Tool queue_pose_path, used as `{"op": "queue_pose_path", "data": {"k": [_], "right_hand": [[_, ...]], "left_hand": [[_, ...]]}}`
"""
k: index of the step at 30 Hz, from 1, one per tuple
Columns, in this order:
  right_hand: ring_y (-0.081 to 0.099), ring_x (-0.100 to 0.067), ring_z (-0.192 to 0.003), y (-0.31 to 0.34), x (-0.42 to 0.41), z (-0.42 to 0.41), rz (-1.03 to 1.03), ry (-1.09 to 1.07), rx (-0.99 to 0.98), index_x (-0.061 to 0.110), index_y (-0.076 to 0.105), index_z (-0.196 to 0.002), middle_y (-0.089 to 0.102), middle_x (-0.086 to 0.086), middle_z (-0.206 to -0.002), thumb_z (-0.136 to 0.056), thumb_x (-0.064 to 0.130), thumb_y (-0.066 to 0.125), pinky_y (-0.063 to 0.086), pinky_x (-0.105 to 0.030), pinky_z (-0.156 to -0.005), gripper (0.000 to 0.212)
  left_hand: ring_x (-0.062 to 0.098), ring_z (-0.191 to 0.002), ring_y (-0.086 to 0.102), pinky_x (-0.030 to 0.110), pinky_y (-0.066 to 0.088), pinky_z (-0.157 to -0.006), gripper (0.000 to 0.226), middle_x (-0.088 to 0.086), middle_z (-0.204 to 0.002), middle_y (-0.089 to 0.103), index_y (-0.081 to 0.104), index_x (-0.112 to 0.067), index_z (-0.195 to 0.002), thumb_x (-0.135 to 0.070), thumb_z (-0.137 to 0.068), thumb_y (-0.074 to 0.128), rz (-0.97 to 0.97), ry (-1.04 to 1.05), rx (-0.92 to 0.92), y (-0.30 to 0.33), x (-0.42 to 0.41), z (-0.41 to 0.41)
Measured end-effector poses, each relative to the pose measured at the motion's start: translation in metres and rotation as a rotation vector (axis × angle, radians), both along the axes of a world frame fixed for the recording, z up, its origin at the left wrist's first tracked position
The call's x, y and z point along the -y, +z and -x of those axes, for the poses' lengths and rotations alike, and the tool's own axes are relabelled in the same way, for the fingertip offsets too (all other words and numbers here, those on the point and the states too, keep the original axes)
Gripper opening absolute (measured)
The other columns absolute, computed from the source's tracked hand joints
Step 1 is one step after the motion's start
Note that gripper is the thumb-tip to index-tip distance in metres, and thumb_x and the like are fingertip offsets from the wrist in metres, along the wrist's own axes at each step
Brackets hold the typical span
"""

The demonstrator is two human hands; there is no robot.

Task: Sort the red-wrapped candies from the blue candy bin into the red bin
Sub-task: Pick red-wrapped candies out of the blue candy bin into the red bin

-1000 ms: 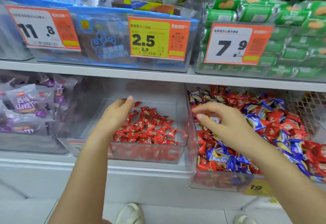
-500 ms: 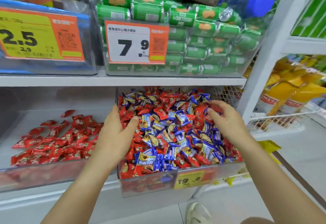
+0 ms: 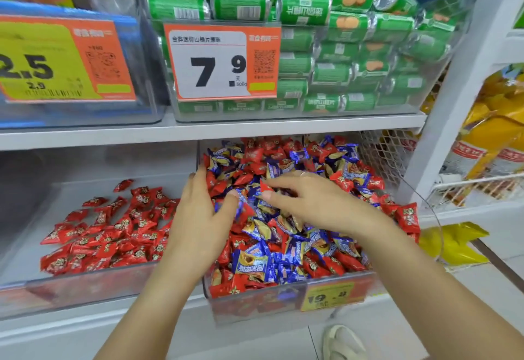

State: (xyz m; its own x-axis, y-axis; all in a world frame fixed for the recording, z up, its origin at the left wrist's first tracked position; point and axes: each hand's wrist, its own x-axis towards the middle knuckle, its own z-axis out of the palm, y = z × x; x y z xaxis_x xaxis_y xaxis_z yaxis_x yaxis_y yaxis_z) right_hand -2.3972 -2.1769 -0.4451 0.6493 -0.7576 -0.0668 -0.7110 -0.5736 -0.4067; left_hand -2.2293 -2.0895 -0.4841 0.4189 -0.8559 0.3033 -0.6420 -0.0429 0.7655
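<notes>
A clear bin point(image 3: 255, 307) with a 19.8 price tag holds a mixed heap of blue-wrapped candies point(image 3: 251, 264) and red-wrapped candies point(image 3: 407, 216). To its left, a second clear bin point(image 3: 85, 284) holds only red-wrapped candies point(image 3: 113, 235). My left hand point(image 3: 202, 220) lies on the left side of the mixed heap, fingers straight and thumb out against the wrappers. My right hand point(image 3: 314, 203) reaches in from the right over the heap's middle, and its thumb and forefinger pinch a red-wrapped candy point(image 3: 265, 186).
A white shelf board point(image 3: 255, 127) hangs low over both bins. Above it stand a bin of green rolls point(image 3: 340, 48) with a 7.9 tag and a bin with a 2.5 tag point(image 3: 65, 59). A white upright post point(image 3: 459, 82) and a wire rack of yellow packs point(image 3: 493, 144) are at right.
Both hands have moved toward the middle of the mixed heap. The right hand has come left from the heap's far right side; the left hand has slid deeper into the bin.
</notes>
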Motion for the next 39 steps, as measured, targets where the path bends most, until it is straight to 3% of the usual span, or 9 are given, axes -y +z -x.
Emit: {"op": "queue_pose_path", "data": {"k": [3,8,11,19,24,28,32,36,39], "right_hand": [[0.061,-0.01,-0.1,0.017,0.006,0.003,0.014,-0.115,0.244,0.032,0.067,-0.109,0.069,0.005,-0.11,-0.091,0.062,0.039,0.046,-0.035,-0.094,0.045],[0.048,-0.027,-0.123,0.009,0.054,-0.027,-0.025,-0.264,0.233,0.019,0.054,-0.131,0.053,-0.008,-0.136,-0.1,0.048,0.029,0.037,-0.032,-0.097,0.049],[0.037,-0.027,-0.134,-0.016,0.061,-0.048,-0.004,-0.13,0.086,0.033,0.043,-0.139,0.042,-0.004,-0.146,-0.099,0.053,0.023,0.033,-0.04,-0.107,0.049],[0.029,-0.008,-0.137,-0.01,0.013,-0.002,0.007,0.255,0.103,0.033,0.066,-0.116,0.045,0.011,-0.143,-0.092,0.035,0.058,0.019,-0.03,-0.114,0.025],[0.056,0.009,-0.108,0.006,0.003,0.053,-0.099,-0.027,0.511,0.039,0.073,-0.096,0.069,0.023,-0.105,-0.087,0.042,0.058,0.04,-0.028,-0.101,0.017],[0.059,0.004,-0.102,-0.002,0.006,0.08,-0.008,-0.183,0.432,0.037,0.069,-0.106,0.068,0.021,-0.105,-0.087,0.045,0.059,0.046,-0.035,-0.098,0.024],[0.047,0.004,-0.119,-0.015,-0.002,0.08,-0.126,-0.1,0.299,0.049,0.055,-0.122,0.053,0.022,-0.131,-0.069,0.066,0.064,0.042,-0.032,-0.102,0.056],[0.032,-0.009,-0.133,-0.028,-0.008,0.068,0.031,-0.027,0.139,0.048,0.037,-0.138,0.037,0.015,-0.144,-0.073,0.05,0.074,0.029,-0.031,-0.11,0.075],[0.036,-0.012,-0.129,-0.03,-0.008,0.059,0.11,-0.051,0.111,0.044,0.04,-0.138,0.043,0.012,-0.139,-0.081,0.045,0.069,0.031,-0.028,-0.105,0.064]], "left_hand": [[0.013,-0.133,0.035,0.02,0.024,-0.098,0.063,0.0,-0.146,0.037,0.026,-0.017,-0.148,-0.032,-0.093,0.052,0.003,-0.01,-0.011,0.001,-0.001,0.0],[0.01,-0.132,0.032,0.017,0.022,-0.098,0.059,-0.002,-0.145,0.035,0.025,-0.014,-0.148,-0.027,-0.095,0.049,-0.004,-0.007,-0.023,0.001,-0.003,0.0],[0.008,-0.134,0.029,0.021,0.023,-0.105,0.061,-0.006,-0.147,0.032,0.023,-0.015,-0.149,-0.029,-0.096,0.048,-0.016,-0.013,-0.027,0.002,-0.004,0.0],[0.02,-0.138,0.03,0.032,0.025,-0.11,0.062,0.006,-0.151,0.032,0.024,-0.014,-0.148,-0.033,-0.095,0.049,-0.069,0.024,0.003,0.002,0.0,0.0],[0.026,-0.132,0.034,0.036,0.025,-0.111,0.05,0.011,-0.14,0.044,0.041,-0.008,-0.138,-0.031,-0.094,0.038,0.002,0.02,0.367,0.01,-0.003,0.003],[0.019,-0.119,0.047,0.022,0.029,-0.096,0.035,0.002,-0.129,0.056,0.052,-0.014,-0.131,-0.016,-0.097,0.043,0.046,-0.098,0.366,0.025,0.003,0.025],[0.019,-0.135,0.033,0.029,0.027,-0.108,0.054,0.003,-0.147,0.039,0.027,-0.017,-0.148,-0.042,-0.1,0.031,-0.199,-0.22,0.435,0.02,0.018,0.041],[0.026,-0.135,0.032,0.035,0.025,-0.111,0.06,0.009,-0.148,0.036,0.017,-0.018,-0.15,-0.049,-0.098,0.021,-0.268,-0.154,0.539,0.009,0.038,0.046],[0.029,-0.129,0.038,0.036,0.028,-0.106,0.062,0.009,-0.144,0.04,0.017,-0.024,-0.15,-0.055,-0.096,0.022,-0.332,-0.154,0.633,0.004,0.047,0.05]]}}
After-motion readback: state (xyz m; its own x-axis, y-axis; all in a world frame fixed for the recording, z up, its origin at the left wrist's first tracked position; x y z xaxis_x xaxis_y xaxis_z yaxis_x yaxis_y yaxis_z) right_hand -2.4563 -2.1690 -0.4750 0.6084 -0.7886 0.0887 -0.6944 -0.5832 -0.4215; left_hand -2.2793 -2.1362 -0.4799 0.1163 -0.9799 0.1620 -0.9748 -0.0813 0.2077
